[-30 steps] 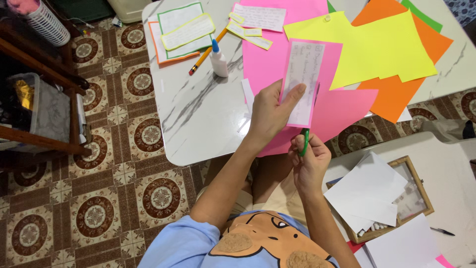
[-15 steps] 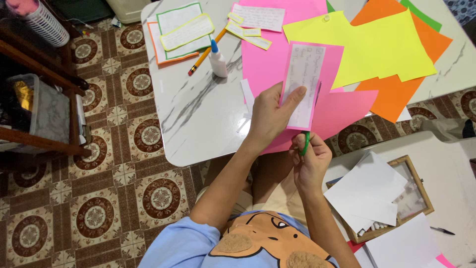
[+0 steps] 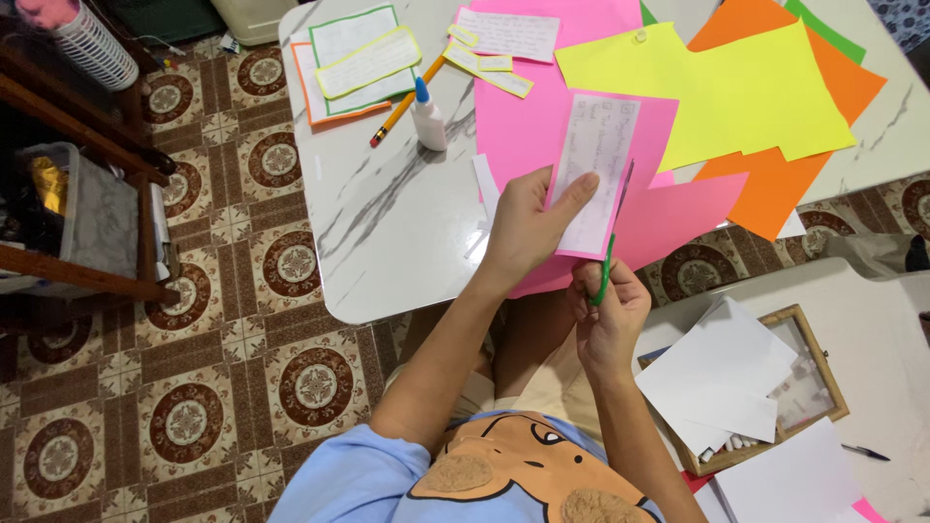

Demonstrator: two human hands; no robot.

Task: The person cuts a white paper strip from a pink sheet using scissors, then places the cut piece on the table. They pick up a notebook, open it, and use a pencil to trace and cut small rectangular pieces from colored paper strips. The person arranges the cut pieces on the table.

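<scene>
Centre of the frame: the left hand (image 3: 528, 228) pinches a white written slip (image 3: 593, 174) backed on pink paper (image 3: 651, 208), thumb on the slip's face and the other fingers behind it. Just below, the right hand (image 3: 608, 312) is clamped on the green handles of a pair of scissors (image 3: 610, 247), whose blades run up along the slip's right edge; whether the blades are apart cannot be told. Upper centre: a glue bottle (image 3: 426, 118) and a pencil (image 3: 407, 99) lie on the marble table (image 3: 387, 223). Upper right: yellow (image 3: 746, 92) and orange sheets (image 3: 775, 189). Lower right: a wooden tray (image 3: 819, 373) under 2 or more white sheets (image 3: 717, 373).
</scene>
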